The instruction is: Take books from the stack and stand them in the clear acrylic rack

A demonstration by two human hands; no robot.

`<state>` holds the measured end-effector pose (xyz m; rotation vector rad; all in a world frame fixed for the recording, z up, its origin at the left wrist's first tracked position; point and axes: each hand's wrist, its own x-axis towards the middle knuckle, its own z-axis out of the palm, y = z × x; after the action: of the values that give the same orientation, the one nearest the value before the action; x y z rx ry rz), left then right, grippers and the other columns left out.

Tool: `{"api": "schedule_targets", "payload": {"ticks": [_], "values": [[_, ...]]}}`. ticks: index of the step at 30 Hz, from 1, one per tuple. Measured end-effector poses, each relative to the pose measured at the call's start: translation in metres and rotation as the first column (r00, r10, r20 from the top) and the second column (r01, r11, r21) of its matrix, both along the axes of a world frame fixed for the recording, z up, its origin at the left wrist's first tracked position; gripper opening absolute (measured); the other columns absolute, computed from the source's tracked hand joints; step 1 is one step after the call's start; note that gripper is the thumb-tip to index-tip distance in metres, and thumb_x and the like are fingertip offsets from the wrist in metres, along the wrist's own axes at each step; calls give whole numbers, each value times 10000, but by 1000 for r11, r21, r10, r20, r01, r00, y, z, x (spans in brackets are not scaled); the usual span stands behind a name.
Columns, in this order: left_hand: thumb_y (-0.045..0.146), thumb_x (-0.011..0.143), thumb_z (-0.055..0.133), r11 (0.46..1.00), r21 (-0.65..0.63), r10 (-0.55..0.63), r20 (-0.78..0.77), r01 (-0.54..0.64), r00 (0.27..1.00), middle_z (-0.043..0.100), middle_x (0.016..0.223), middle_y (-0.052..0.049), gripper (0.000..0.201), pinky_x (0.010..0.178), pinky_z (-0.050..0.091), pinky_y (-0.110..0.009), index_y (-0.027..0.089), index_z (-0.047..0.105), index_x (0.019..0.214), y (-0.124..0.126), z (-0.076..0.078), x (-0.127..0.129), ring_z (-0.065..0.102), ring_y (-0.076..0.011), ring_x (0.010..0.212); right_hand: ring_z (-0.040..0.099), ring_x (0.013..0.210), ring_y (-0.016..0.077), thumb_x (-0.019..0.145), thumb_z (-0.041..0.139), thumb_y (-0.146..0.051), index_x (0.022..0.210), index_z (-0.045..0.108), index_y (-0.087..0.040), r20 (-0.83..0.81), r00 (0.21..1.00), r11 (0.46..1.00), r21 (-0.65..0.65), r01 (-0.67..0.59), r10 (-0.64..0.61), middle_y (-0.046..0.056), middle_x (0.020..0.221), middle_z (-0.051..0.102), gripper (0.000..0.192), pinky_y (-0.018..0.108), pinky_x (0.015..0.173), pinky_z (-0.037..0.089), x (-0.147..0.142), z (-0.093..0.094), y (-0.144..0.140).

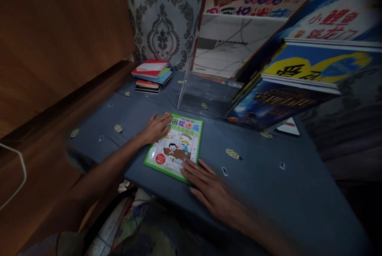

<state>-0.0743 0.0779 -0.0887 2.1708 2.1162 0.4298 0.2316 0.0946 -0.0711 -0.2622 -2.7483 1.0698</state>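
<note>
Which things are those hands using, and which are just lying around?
In use:
- green-edged book, flat on the table
- left hand and right hand, both touching it

Just around:
- small stack of books
- clear stand
- white book in the stand

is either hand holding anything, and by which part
Nothing looks gripped: the left hand lies on the upper left part of the green-edged book, the right hand on its lower right corner.
</note>
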Motion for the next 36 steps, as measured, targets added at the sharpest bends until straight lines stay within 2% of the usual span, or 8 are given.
{"api": "schedule_targets", "payload": {"ticks": [5,9,12,16,22,27,32,36], "values": [[342,1033,317,1000,-13,-16,101,18,995,489,1527,-106,467,1186,295,-459,171,528,1413,6,6,-9,403,-221,1456,461,1416,206,949,602,-286,1389,586,-323,-29,977,976,-45,-211,210,9,1463,565,442,470,1261,220,-49,21,0],[386,1047,253,999,15,-37,208,34,977,564,1462,-99,514,1155,351,-389,157,544,1403,9,11,-16,491,-206,1391,464,1413,185,976,546,-277,1381,593,-314,-31,947,948,7,-319,319,6,1479,554,409,452,1260,200,-100,13,8],[424,1045,242,1000,16,-21,267,17,963,576,1450,-106,556,1139,370,-360,130,482,1451,10,13,-18,551,-210,1330,478,1404,187,987,514,-268,1374,599,-301,-90,945,949,50,-311,315,21,1473,567,397,469,1250,216,-129,2,19],[456,1043,219,1000,-2,0,315,1,949,570,1459,-82,569,1162,335,-372,161,408,1492,8,13,-18,518,-208,1361,526,1362,234,1023,446,-280,1365,604,-191,-58,957,933,248,-261,284,118,1414,617,388,499,1212,300,-150,-5,35],[481,1038,213,1000,-21,14,361,-7,932,569,1458,-101,587,1171,311,-388,165,349,1514,6,15,-15,489,-206,1388,529,1350,264,1038,400,-336,1395,553,-174,-37,985,900,412,-140,171,140,1366,640,421,540,1191,334,-152,-12,58],[459,1042,192,1000,-23,10,335,-2,942,547,1479,-100,575,1173,303,-401,161,358,1505,7,11,-17,465,-208,1406,347,1484,280,1032,366,-385,1503,431,-145,-23,1000,914,406,23,-15,168,1553,450,532,561,1210,292,-139,-24,88],[463,1050,183,999,-31,4,268,5,964,490,1529,-96,571,1199,261,-411,179,341,1519,4,3,-18,430,-200,1431,334,1488,290,1018,360,-371,1491,450,-90,-11,979,900,392,190,-202,182,1574,406,557,535,1230,262,-119,-32,108],[495,1050,217,996,-69,-45,132,54,990,373,1601,-119,595,1221,204,-452,184,288,1552,0,1,-16,301,-214,1507,330,1490,287,1019,337,-376,1490,457,-109,-45,958,883,378,279,-283,174,1574,407,554,539,1224,272,-108,-38,110]]}}
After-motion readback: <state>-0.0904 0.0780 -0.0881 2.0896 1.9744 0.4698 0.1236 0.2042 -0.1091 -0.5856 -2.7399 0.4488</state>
